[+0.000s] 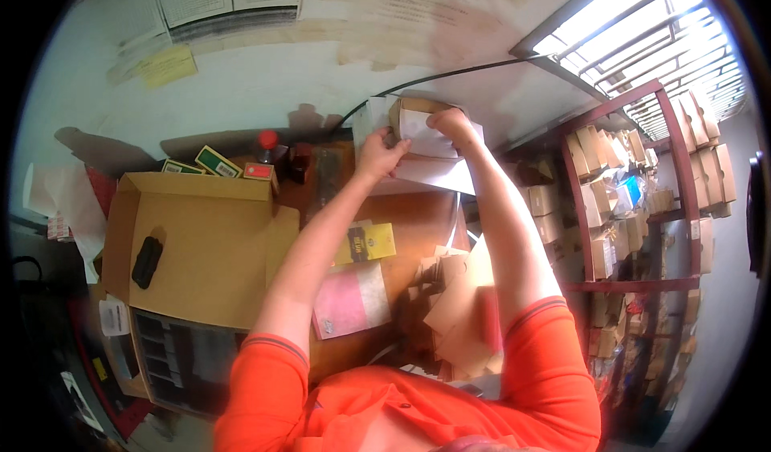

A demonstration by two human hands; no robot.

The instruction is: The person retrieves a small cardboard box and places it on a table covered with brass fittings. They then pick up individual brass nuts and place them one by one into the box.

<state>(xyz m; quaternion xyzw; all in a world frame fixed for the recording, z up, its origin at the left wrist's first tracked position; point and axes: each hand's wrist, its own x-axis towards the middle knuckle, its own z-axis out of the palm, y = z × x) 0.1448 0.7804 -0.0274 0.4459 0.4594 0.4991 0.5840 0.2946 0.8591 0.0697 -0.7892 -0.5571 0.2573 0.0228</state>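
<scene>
At the far edge of the table, both my hands are at a small brown cardboard box (395,113) with a white paper sheet (418,133) over its front. My left hand (381,156) grips the near left corner, its thumb lying against the paper. My right hand (454,126) is closed at the right side, the fingers bent down over the paper's upper edge; their tips are hidden. More white sheets (434,172) lie beneath the box and stick out toward me.
A large open carton (201,251) holding a black object (146,262) stands left. Near the wall are a red-capped bottle (268,140) and small green boxes (217,161). A pink-and-white packet (350,299), a yellow packet (379,241) and flattened cardboard (462,315) lie nearer. Loaded shelves with a red frame (634,285) stand right.
</scene>
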